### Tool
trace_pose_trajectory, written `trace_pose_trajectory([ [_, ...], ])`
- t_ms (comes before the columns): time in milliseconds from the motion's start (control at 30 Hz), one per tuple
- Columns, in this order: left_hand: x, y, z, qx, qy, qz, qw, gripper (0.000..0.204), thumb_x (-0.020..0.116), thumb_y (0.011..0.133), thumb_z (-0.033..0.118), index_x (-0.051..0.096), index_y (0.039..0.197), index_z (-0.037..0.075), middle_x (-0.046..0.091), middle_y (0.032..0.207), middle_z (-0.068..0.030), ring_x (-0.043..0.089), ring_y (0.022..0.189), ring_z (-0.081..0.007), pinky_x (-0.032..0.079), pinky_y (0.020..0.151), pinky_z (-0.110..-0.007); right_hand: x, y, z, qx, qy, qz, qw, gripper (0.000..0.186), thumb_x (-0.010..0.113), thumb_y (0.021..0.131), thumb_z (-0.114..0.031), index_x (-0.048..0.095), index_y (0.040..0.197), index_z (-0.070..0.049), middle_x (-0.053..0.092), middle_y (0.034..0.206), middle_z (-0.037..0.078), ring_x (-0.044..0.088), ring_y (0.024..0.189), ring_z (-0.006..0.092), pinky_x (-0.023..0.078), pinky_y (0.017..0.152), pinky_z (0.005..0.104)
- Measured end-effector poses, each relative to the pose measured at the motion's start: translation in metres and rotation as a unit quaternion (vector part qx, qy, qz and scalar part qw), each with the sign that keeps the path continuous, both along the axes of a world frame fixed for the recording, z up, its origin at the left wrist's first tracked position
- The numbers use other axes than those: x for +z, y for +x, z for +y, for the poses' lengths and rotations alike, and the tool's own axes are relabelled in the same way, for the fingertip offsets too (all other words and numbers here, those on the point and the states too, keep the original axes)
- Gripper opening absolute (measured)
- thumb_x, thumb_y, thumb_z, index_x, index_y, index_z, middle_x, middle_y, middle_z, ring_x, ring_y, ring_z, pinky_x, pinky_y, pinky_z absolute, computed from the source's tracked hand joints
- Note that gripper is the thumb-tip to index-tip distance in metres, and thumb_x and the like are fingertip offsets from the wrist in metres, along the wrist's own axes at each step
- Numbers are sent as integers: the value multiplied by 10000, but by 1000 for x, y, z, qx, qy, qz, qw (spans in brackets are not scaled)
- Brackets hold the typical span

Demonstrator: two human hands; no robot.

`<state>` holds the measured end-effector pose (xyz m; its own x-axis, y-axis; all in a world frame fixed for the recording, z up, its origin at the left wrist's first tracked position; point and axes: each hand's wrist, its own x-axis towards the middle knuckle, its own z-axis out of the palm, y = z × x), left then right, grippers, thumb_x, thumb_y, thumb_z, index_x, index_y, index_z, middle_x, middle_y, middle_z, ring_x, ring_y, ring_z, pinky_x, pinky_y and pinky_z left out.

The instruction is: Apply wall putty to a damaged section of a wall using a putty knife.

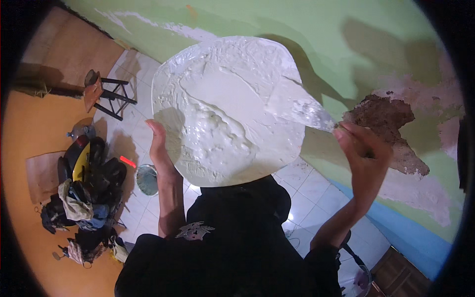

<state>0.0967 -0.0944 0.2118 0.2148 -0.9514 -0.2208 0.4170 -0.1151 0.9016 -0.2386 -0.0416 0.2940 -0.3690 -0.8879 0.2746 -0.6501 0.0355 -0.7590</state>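
A wide, round-cornered white tray (292,153) is held in front of my chest, smeared all over with wet, creamy-white filler paste (213,131). My left hand (162,148) grips its left edge, thumb up along the rim; the other fingers are hidden under the tray. At the tray's right side, my right hand (365,151) pinches the narrow end of a putty knife (308,111) between thumb and fingers. Paste coats the knife's broad blade, which overlaps the tray's right edge. Whether the blade touches the paste cannot be made out.
Beyond my right hand, the pale green wall (307,20) has a bare brown patch (383,116) ringed by whitish smears. Leftward on the tiled floor (143,218) stand a small stool (111,94), a bucket (147,179) and a motorbike (81,158) with cloths heaped beside it.
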Motion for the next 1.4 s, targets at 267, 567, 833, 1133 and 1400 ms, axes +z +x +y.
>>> trace_pose_trajectory([
  [267,-5,-13,9,-28,37,-59,997,726,362,1045,598,474,1393,-30,567,1316,-127,561,1190,-219,430,1032,-351,-17,22,-5,-4,-8,-35,999,221,860,763,-125,787,937,-11,744,814,84,639,706,119,474,659,264],
  [567,12,-17,-5,-88,12,-14,996,779,360,1030,629,472,1396,-48,568,1314,-135,564,1193,-232,437,1032,-369,35,-22,-20,35,30,111,993,199,845,778,-134,789,939,-31,757,843,88,677,752,139,505,723,268],
  [833,24,-21,-10,-116,23,-28,993,817,366,1014,656,456,1403,-57,559,1329,-152,571,1198,-238,452,1026,-375,32,-22,-30,51,53,44,996,228,841,783,-178,787,938,-21,760,861,78,674,769,134,512,749,268],
  [1133,18,-20,-2,-149,25,-37,988,811,351,1019,649,433,1439,-40,542,1363,-153,553,1231,-243,443,1039,-380,16,2,-41,64,70,-24,995,213,847,781,-153,790,941,-25,762,868,73,674,790,120,514,764,262],
  [1400,16,-28,-5,-243,-1,-74,967,857,326,1006,674,402,1466,-45,527,1400,-169,546,1260,-264,434,1069,-403,12,1,-42,72,100,-36,992,206,838,790,-138,785,948,-17,765,887,89,679,799,123,512,760,266],
])
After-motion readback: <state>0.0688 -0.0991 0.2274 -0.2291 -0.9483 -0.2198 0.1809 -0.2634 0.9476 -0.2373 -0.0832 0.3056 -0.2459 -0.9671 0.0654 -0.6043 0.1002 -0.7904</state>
